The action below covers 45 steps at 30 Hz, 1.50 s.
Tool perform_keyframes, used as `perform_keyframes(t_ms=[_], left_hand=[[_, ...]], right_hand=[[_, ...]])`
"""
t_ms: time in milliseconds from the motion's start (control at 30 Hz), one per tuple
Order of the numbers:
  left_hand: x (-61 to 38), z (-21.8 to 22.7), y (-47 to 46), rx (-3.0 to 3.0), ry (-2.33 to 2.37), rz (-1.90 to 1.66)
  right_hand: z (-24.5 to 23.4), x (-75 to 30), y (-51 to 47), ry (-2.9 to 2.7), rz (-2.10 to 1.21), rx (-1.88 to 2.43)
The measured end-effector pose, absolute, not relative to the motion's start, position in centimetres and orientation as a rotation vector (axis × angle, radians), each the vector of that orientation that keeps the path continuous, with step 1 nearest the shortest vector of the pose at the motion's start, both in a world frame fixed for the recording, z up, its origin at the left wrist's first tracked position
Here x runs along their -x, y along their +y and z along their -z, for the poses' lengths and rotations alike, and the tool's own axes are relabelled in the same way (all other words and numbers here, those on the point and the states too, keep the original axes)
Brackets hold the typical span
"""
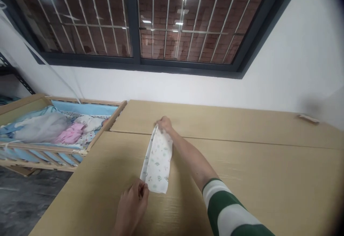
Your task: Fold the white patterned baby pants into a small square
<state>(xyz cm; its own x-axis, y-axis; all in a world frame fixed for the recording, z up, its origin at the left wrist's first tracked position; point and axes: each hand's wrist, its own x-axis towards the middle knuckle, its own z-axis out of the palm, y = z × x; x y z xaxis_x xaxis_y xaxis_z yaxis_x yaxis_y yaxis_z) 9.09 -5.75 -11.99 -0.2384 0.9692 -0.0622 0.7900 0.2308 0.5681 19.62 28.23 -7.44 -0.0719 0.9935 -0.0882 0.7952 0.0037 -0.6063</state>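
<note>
A white cloth [158,160] with a small green and grey print lies folded into a narrow strip over the tan tabletop. My left hand [134,202] is closed, its fingertips pinching the near left corner. At the far end, my right hand [164,124] grips the upper corner, with that arm reaching across from the right in a green and white striped sleeve. Between the two hands the left edge is drawn out straight, and a fold runs along it. The exact cloth item cannot be made out.
The tan table [255,175] has a seam across its far part. To the left stands a wooden crib [88,146] with blue lining, holding a pink garment [71,133] and pale bedding. A small flat object [308,118] lies far right. A barred window [137,62] is behind.
</note>
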Motion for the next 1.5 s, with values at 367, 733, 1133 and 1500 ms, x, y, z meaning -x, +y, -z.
perform_keyframes(t_ms=[367, 733, 1133, 1500], left_hand=[[-8.5, 15.0, -7.4, -2.294, 2.400, -0.733], [-11.4, 20.5, -9.8, -2.804, 2.155, -0.748], [-11.4, 20.4, -9.5, -2.671, 2.203, -0.852], [-11.9, 18.0, -8.1, -2.805, 1.976, -0.815]], right_hand=[[7.5, -18.1, 18.6, -2.325, -0.671, 1.300], [11.3, -24.0, 6.9, -2.947, -0.810, 0.424], [14.4, -23.2, 23.9, -2.840, -0.273, 1.018], [12.8, -25.8, 26.2, -2.790, -0.064, 1.072]])
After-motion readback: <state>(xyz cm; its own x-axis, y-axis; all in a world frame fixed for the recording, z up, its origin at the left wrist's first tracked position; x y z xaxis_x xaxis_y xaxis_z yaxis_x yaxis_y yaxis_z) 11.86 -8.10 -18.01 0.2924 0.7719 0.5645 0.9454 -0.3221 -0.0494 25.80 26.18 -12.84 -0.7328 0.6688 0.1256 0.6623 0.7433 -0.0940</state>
